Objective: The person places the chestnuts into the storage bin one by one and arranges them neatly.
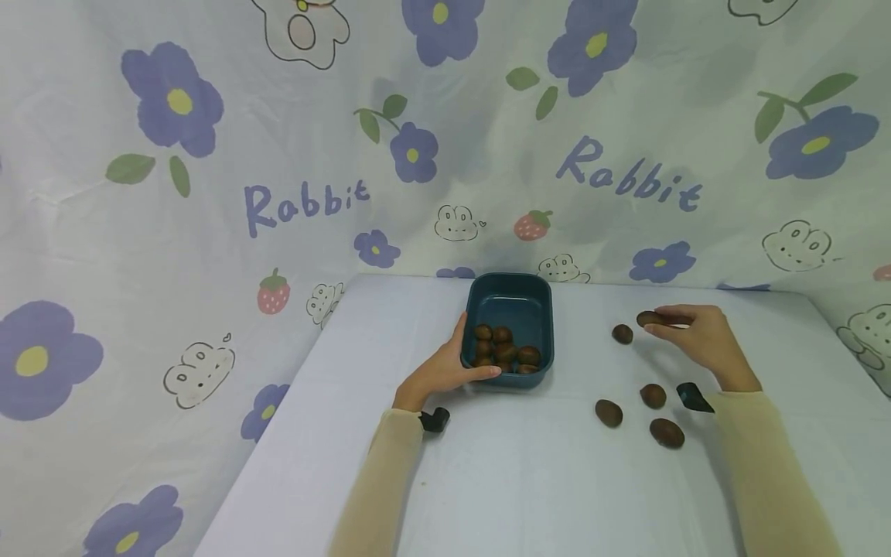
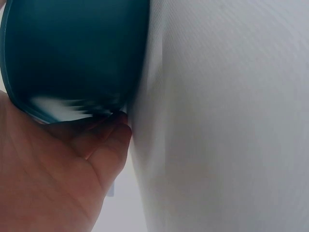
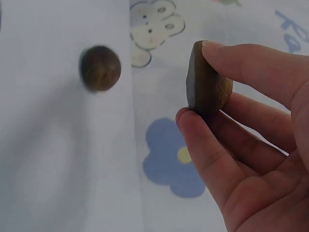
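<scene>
My left hand [image 1: 443, 370] grips the near left corner of a dark teal rectangular tub [image 1: 511, 312], thumb over the front rim. In the left wrist view its fingers curl against the wall of the tub [image 2: 77, 53]. Several glossy brown chestnuts [image 1: 505, 353] lie at the tub's near end. Off to the right, my right hand [image 1: 704, 344] pinches one chestnut [image 3: 210, 82] between thumb and fingertips, raised above the table. Just left of that hand lies a loose chestnut [image 1: 623, 334], which also shows in the right wrist view.
Three more chestnuts lie closer to me: one on the left [image 1: 609, 413], one in the middle [image 1: 653, 396] and one nearest [image 1: 667, 433]. The white table [image 1: 529, 480] ends at the back against a hanging cloth [image 1: 480, 155] printed with flowers and rabbits.
</scene>
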### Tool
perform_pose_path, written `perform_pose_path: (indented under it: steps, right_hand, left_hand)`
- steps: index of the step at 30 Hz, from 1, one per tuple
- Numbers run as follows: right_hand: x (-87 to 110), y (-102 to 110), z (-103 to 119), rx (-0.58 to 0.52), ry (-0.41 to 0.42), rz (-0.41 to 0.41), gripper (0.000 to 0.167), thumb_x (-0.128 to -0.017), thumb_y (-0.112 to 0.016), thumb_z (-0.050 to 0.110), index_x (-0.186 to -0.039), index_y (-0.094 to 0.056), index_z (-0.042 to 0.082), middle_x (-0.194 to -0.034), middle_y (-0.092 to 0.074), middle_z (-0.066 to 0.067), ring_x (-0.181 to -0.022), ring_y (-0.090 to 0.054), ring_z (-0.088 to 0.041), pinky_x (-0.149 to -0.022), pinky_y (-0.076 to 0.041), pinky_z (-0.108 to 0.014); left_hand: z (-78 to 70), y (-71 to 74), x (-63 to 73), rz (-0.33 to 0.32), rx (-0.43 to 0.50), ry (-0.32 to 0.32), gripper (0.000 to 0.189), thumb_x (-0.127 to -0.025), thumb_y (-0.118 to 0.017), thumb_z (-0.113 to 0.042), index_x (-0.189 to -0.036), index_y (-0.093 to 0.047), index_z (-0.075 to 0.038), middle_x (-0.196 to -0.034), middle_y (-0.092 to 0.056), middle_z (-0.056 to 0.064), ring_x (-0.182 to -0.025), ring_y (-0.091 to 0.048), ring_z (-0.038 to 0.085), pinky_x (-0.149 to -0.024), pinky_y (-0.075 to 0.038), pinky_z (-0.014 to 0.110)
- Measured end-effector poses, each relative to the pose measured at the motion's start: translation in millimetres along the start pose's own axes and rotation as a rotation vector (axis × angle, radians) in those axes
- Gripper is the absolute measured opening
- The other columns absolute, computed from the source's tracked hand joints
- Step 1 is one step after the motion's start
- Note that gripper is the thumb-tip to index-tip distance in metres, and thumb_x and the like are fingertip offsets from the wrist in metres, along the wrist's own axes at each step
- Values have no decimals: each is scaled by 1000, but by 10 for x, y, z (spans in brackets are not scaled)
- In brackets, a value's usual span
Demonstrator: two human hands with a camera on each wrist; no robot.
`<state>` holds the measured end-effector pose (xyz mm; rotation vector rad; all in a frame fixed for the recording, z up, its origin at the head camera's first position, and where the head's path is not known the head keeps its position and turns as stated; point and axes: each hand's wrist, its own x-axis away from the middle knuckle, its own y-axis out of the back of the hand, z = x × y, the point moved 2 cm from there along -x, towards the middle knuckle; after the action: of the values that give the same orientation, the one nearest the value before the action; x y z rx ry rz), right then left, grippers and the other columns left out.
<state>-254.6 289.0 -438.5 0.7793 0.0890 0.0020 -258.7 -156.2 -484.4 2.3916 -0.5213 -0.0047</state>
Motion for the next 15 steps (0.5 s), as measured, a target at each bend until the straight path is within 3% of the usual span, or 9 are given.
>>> perform_pose_path:
  steps: [4, 6, 9, 12, 15]
  right_hand:
    - [18, -44, 151, -38, -3, 23, 66, -93, -75, 49, -134, -65, -2, -134, -67, -26, -127, -60, -46, -100, -51, -57]
    - [29, -61, 215, -46, -2, 29, 67, -93, -75, 49, -135, -65, -2, -136, -67, -26, -128, -59, -46, -101, -50, -58]
    - [39, -91, 286, -47, 16, 25, 65, -92, -76, 50, -133, -67, 0, -135, -68, -23, -126, -62, -44, -95, -56, -40]
    - [50, -126, 349, -51, 40, 27, 62, -92, -77, 48, -132, -69, 2, -133, -70, -22, -122, -65, -40, -83, -53, -18]
    - [51, -164, 420, -69, 59, 34, 59, -92, -78, 47, -131, -70, 4, -131, -71, -20, -118, -68, -31, -78, -49, -10]
  left_hand:
    - [2, 5, 17, -2, 3, -4, 140, -73, -77, -78, -166, 15, -27, -177, -2, 1, -162, -17, 31, -127, -24, 61]
    - [0, 7, 21, -3, 6, -9, 140, -73, -76, -79, -166, 15, -29, -177, -2, 1, -162, -17, 31, -127, -24, 61]
    - [0, 11, 21, -6, 9, -21, 140, -72, -76, -80, -165, 16, -31, -177, -2, 0, -162, -17, 31, -127, -25, 61]
    - [1, 11, 16, -5, 15, -31, 140, -72, -76, -80, -166, 15, -31, -177, -1, 0, -162, -17, 30, -127, -24, 61]
    - [3, 9, 18, -3, 19, -29, 141, -71, -76, -81, -166, 16, -30, -177, 0, -1, -162, -16, 30, -127, -24, 61]
